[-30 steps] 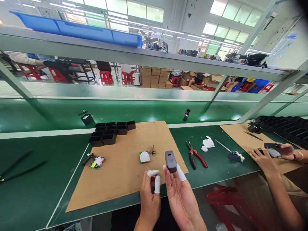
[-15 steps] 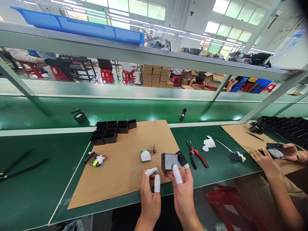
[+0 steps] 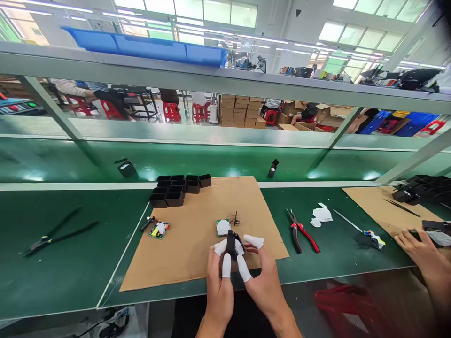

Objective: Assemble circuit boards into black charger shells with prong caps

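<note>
Over the front of the cardboard sheet (image 3: 190, 263), both hands hold a small black plastic housing (image 3: 231, 243) between them. My left hand (image 3: 220, 291) is closed on its left side, with white finger cots on the thumb and a finger. My right hand (image 3: 266, 281), also in white finger cots, grips the right side with thumb and fingers. The fingers cover much of the housing, so its inside is hidden. Just beyond it lies a green circuit board (image 3: 223, 227) with a white pad on top and a small black wired part (image 3: 236, 219) beside it.
Black open boxes (image 3: 175, 198) stand grouped at the back left, near another circuit board (image 3: 160, 229). Red-handled pliers (image 3: 302, 230) and white scraps (image 3: 321, 214) lie to the right. Black-handled pliers (image 3: 52, 237) lie far left. A co-worker's hand (image 3: 421, 249) works at the right.
My left hand has closed on the black housing, which only my right hand held before. The housing has turned edge-on and moved left. The view has swung left.
</note>
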Demonstrator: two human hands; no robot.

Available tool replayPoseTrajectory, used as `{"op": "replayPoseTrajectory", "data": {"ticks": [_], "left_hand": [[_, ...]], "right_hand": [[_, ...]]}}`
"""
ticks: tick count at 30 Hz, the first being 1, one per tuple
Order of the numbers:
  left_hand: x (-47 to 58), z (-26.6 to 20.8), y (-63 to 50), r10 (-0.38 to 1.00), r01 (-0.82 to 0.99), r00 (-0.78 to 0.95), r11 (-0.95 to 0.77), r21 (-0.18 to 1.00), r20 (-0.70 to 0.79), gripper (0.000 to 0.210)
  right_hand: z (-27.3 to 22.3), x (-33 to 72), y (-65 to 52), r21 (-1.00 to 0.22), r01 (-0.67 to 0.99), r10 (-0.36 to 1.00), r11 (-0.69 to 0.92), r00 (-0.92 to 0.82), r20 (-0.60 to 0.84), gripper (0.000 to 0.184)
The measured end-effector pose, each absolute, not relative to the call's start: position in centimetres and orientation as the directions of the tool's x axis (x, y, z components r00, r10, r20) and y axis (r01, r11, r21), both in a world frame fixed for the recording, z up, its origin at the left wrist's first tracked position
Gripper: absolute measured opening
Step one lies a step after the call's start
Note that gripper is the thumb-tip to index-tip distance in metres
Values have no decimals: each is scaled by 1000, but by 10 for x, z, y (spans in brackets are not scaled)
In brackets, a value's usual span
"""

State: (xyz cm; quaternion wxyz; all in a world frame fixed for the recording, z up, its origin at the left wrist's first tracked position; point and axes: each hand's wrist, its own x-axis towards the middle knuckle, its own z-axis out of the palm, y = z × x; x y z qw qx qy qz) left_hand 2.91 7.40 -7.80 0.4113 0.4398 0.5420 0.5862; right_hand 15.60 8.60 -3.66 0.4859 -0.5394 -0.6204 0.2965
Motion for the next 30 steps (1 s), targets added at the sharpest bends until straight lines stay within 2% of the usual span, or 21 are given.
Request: {"op": "replayPoseTrajectory", "data": {"ticks": [4, 8, 14, 17, 22, 26, 30], "left_hand": [[29, -108, 69, 928, 11, -369, -49, 999, 49, 48], [28, -117, 63, 927, 16, -370, -58, 998, 60, 49], [22, -84, 74, 963, 28, -245, -104, 994, 108, 33], [18, -68, 85, 973, 62, -197, -112, 992, 122, 48], [8, -55, 95, 988, 130, -53, -138, 982, 146, 69], [3, -51, 99, 989, 172, 11, -150, 974, 151, 66], [-2, -47, 106, 987, 232, 66, -157, 960, 145, 54]], "right_hand": [[-22, 153, 103, -923, 357, 982, 146, 58, 178, 38], [-5, 149, 116, -906, 419, 997, 62, 24, 79, 34], [2, 153, 120, -919, 387, 995, 77, -84, 48, 35], [0, 157, 118, -916, 396, 995, 57, -102, 17, 37], [8, 159, 116, -861, 487, 979, 148, -196, 58, 23], [11, 164, 117, -825, 520, 957, 223, -276, 85, 21], [8, 173, 121, -853, 479, 946, 208, -321, 50, 25]]}}
